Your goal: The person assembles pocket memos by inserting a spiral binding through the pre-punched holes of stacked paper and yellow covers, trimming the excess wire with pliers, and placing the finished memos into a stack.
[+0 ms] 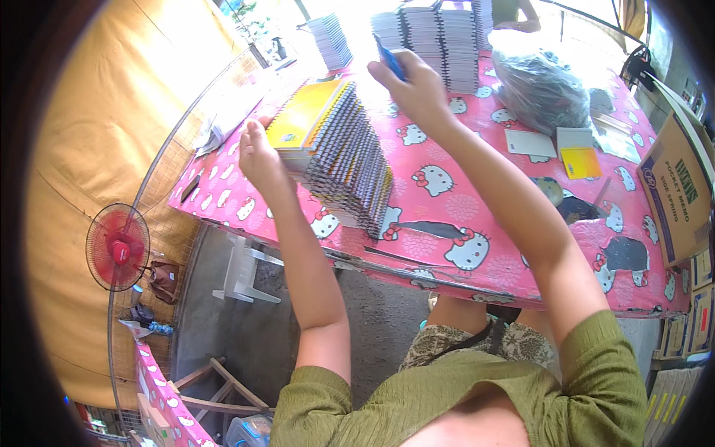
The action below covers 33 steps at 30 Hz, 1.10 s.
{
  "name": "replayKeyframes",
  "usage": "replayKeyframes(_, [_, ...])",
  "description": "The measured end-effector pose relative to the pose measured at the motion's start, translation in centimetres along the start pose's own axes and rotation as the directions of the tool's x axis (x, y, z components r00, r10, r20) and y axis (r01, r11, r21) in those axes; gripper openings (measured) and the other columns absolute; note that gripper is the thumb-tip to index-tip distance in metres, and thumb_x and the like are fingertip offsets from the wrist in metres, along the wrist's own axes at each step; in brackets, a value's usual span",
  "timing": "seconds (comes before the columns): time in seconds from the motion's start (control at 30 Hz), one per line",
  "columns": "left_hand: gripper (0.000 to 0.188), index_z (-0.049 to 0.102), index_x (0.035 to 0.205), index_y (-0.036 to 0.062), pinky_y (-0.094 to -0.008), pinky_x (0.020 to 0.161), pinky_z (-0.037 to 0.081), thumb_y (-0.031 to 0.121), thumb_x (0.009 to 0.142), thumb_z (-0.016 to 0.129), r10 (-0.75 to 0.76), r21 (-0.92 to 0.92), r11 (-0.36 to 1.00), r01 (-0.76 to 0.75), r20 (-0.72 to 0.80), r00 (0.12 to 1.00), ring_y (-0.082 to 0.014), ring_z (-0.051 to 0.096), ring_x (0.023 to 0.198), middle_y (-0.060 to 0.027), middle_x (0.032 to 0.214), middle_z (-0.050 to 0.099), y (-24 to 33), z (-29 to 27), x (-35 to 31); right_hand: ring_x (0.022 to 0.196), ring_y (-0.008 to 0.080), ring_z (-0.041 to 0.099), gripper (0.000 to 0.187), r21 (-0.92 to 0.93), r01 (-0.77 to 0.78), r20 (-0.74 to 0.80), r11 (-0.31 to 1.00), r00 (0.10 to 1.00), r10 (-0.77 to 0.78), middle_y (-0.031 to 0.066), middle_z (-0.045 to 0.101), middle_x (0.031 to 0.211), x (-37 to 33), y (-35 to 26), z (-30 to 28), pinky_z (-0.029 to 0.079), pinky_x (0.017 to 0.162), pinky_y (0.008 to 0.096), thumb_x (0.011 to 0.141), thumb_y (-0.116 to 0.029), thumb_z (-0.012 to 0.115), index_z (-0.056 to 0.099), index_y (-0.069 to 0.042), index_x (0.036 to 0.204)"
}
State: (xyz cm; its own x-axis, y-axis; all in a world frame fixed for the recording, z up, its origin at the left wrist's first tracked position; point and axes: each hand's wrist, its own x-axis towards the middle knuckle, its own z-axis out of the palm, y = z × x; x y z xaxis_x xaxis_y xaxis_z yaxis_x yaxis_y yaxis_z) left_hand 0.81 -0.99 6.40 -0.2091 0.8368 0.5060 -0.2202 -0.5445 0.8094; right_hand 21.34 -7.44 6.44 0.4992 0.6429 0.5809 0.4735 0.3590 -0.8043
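Observation:
A tall stack of spiral notebooks with yellow covers and dark coil bindings stands on the pink table, leaning slightly. Against its upper left side rests my left hand, fingers stretched along the edge and partly hidden. My right hand is raised above the table, to the right of the stack's top. Its fingers are closed round a slim blue tool with a dark tip; its exact kind is unclear.
Beyond are tall white notebook stacks and a smaller stack. A grey plastic bag sits at right, near a yellow notebook. A cardboard box stands by the right edge. A red fan is left; another person is across.

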Motion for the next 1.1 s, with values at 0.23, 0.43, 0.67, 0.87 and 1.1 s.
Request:
replayKeyframes(0.23, [0.031,0.061,0.084,-0.0020,-0.0270,0.069,0.045,0.024,0.096,0.050,0.056,0.036,0.998,-0.055,-0.038,0.998,-0.0122,0.056,0.072,-0.0086,0.080,0.062,0.1,0.2,-0.6,0.080,0.0182,0.062,0.052,0.167,0.006,-0.095,0.986,0.995,0.010,0.0134,0.066,0.083,2.3,-0.3,8.9,0.047,0.072,0.0314,0.082,-0.052,0.061,0.063,-0.002,0.094])
replayKeyframes(0.43, [0.023,0.060,0.094,0.0012,-0.0232,0.066,0.044,0.024,0.090,0.061,0.240,0.184,0.957,-0.222,-0.080,0.967,-0.0102,0.054,0.072,-0.0065,0.090,0.061,2.0,-3.2,-1.3,0.083,0.0312,0.061,0.046,-0.282,0.501,0.174,0.818,0.865,-0.470,0.0171,0.060,0.092,0.2,-2.2,2.1,0.047,0.074,0.0403,0.085,-0.042,0.063,0.055,-0.002,0.107])
replayKeyframes(0.67, [0.019,0.059,0.091,0.0032,-0.0226,0.058,0.043,0.009,0.078,0.071,0.188,0.424,0.844,-0.329,0.342,0.921,-0.0077,0.054,0.069,-0.0028,0.085,0.061,3.7,-2.9,-8.9,0.100,0.0334,0.058,0.040,-0.472,0.564,0.531,0.677,0.795,-0.293,0.0183,0.059,0.100,-8.0,-4.0,-2.4,0.044,0.081,0.0475,0.087,-0.040,0.058,0.055,-0.007,0.109])
replayKeyframes(0.87, [0.016,0.058,0.089,0.0027,-0.0217,0.055,0.043,0.005,0.078,0.068,0.189,0.368,0.879,-0.304,0.317,0.929,-0.0079,0.055,0.065,-0.0037,0.081,0.062,3.9,-2.7,-8.6,0.094,0.0306,0.057,0.039,-0.494,0.602,0.531,0.627,0.780,-0.331,0.0131,0.058,0.094,-7.8,-4.2,-1.3,0.042,0.079,0.0442,0.085,-0.035,0.062,0.055,-0.008,0.111])
replayKeyframes(1.1, [0.016,0.060,0.089,0.0017,-0.0219,0.056,0.043,0.004,0.077,0.069,0.173,0.360,0.891,-0.276,0.293,0.940,-0.0075,0.055,0.065,-0.0034,0.078,0.061,3.6,-2.8,-8.5,0.081,0.0291,0.062,0.041,-0.490,0.661,0.523,0.568,0.744,-0.416,0.0113,0.059,0.085,-7.2,-4.4,-1.3,0.047,0.070,0.0427,0.080,-0.042,0.066,0.058,-0.008,0.101])
